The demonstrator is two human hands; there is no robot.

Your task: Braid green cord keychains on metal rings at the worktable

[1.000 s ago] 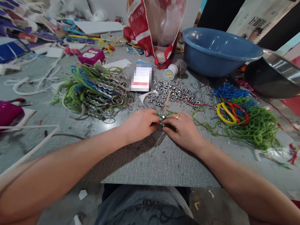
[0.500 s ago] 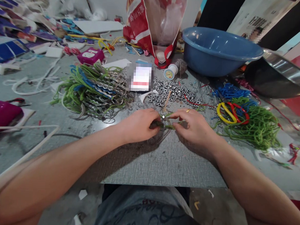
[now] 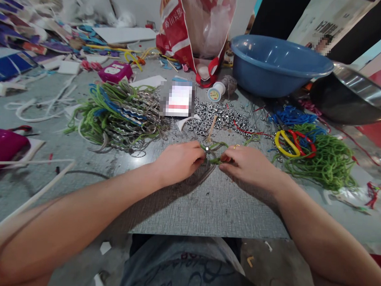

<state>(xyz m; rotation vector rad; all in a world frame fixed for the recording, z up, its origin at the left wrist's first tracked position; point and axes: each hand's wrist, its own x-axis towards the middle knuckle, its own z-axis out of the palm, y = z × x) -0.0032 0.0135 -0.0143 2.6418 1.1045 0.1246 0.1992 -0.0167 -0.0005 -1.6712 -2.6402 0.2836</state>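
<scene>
Just above the table, my left hand (image 3: 184, 160) pinches a green and grey cord (image 3: 213, 160) between thumb and fingers. A small shiny metal nut (image 3: 207, 148) sits on the cord by its fingertips. From the other side, my right hand (image 3: 244, 161), with a ring on one finger, pinches the same cord. Between the hands the cord makes a small loop. Past the fingertips lies a spread of loose metal nuts (image 3: 203, 120). A bundle of green, blue and grey cords strung with metal pieces (image 3: 122, 115) rests to the left.
Green cords (image 3: 325, 164) lie at the right beside yellow-and-red-handled scissors (image 3: 287, 144). Behind stand a blue basin (image 3: 280, 75), a metal bowl (image 3: 351, 98), a red bag (image 3: 175, 38) and a thread spool (image 3: 215, 91). A phone (image 3: 179, 99) lies behind the nuts.
My right hand's fingers have come down and closed from a more spread pinch onto the cord's lower strand. The upper strand now arches free. My left hand has barely moved.
</scene>
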